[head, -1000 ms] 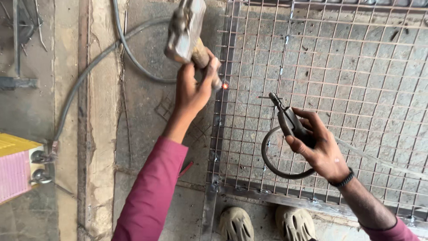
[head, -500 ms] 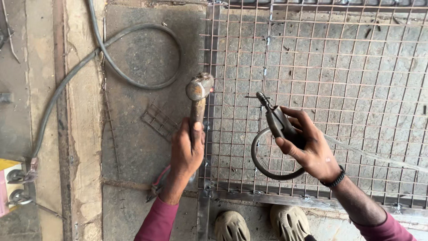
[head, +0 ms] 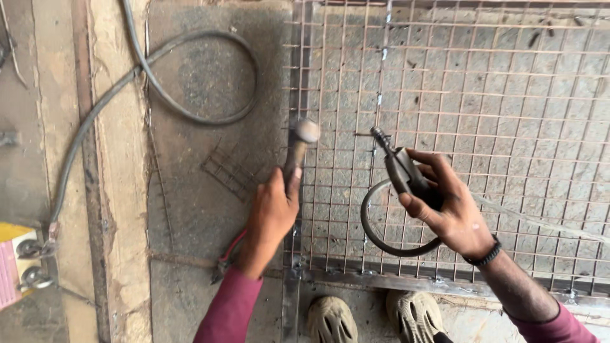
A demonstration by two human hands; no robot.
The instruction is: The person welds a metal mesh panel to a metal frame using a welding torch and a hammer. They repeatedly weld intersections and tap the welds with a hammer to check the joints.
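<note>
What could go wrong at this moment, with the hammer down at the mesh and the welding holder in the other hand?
1. The left hand swings a hammer at the edge of the wire mesh; the head is blurred, so a glancing blow might slip off the thin wires.
2. The right hand is bare on the welding holder, whose tip sits near the mesh, so stray contact seems possible.
3. The shoes stand beside the frame, close under the hammer.
</note>
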